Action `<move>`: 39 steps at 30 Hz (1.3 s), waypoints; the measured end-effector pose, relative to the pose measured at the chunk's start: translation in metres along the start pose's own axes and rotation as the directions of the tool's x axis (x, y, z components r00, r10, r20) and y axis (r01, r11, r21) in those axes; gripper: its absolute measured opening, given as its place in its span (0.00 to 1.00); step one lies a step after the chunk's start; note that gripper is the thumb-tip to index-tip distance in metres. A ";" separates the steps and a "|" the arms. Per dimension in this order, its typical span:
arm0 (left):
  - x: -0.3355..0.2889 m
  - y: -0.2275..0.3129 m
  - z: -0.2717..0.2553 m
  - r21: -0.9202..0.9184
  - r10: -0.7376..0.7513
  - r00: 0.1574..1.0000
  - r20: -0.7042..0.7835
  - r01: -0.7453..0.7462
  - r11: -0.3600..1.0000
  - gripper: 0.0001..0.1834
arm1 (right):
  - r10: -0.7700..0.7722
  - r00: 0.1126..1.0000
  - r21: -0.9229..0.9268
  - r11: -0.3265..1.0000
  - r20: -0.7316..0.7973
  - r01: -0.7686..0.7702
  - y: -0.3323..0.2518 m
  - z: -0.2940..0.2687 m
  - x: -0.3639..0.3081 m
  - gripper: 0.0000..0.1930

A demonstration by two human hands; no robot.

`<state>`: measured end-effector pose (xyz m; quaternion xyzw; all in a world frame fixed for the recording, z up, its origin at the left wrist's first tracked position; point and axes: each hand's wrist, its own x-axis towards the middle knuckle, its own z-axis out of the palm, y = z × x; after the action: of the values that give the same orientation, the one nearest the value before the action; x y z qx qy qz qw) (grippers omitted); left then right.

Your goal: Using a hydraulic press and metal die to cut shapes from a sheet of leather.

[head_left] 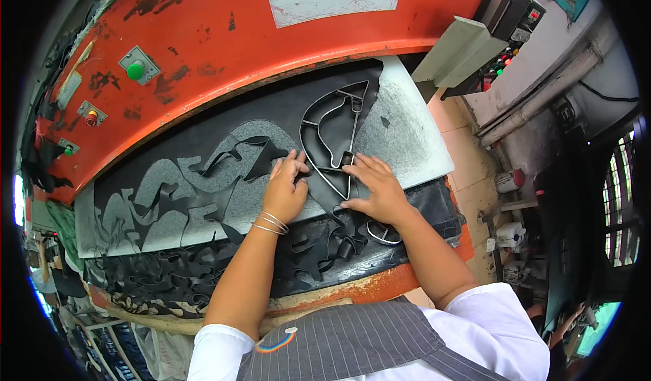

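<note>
A steel cutting die (306, 152), a curved outline of metal strip with inner bars, lies on a black leather-like sheet (271, 103). My left hand (287, 190) rests palm down beside the die's left edge, its fingers stretched out and fingertips close to the metal. On the other side, my right hand (378, 190) is spread open, with fingertips touching the die's lower right part and the thumb near its lower point. Curved shapes are cut out of the sheet left of my hands, where the pale cutting board (413, 144) shows through.
An orange press beam (224, 55) spans the far side, with a green button (135, 70) on it. Black offcuts (183, 272) pile along the near edge. A smaller metal die (384, 237) sits by my right wrist. A control box (498, 25) stands at far right.
</note>
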<state>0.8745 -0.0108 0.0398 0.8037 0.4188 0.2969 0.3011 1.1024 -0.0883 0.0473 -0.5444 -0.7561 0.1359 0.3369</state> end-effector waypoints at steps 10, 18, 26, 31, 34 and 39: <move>0.009 -0.011 0.001 -0.026 -0.009 0.999 -0.032 0.008 1.000 0.11 | 0.071 0.996 0.126 0.990 -0.052 -0.064 0.006 -0.001 0.007 0.57; 0.021 0.002 0.007 -0.240 -0.065 0.997 0.034 0.072 0.968 0.17 | 0.040 0.999 0.073 0.997 -0.013 -0.039 0.015 -0.008 0.012 0.61; 0.017 -0.003 0.003 -0.089 -0.024 1.000 0.000 0.024 0.996 0.14 | 0.073 0.997 0.063 0.996 -0.039 -0.071 0.006 -0.002 0.010 0.60; 0.012 -0.002 0.005 0.052 0.063 0.996 -0.067 -0.060 0.997 0.12 | 0.110 0.994 0.031 0.993 -0.004 -0.110 -0.003 -0.006 0.006 0.60; 0.006 -0.016 0.000 0.014 0.118 0.991 -0.069 -0.117 0.993 0.13 | 0.132 0.991 -0.025 0.991 0.033 -0.132 -0.017 -0.006 0.008 0.58; -0.037 -0.017 -0.057 -0.314 -0.008 0.997 -0.074 -0.016 0.949 0.15 | 0.077 0.988 -0.168 0.981 -0.134 -0.099 -0.049 -0.016 -0.004 0.55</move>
<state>0.8069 -0.0209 0.0557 0.7348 0.3754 0.3899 0.4088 1.0780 -0.1127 0.0852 -0.6121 -0.7173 0.0493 0.3292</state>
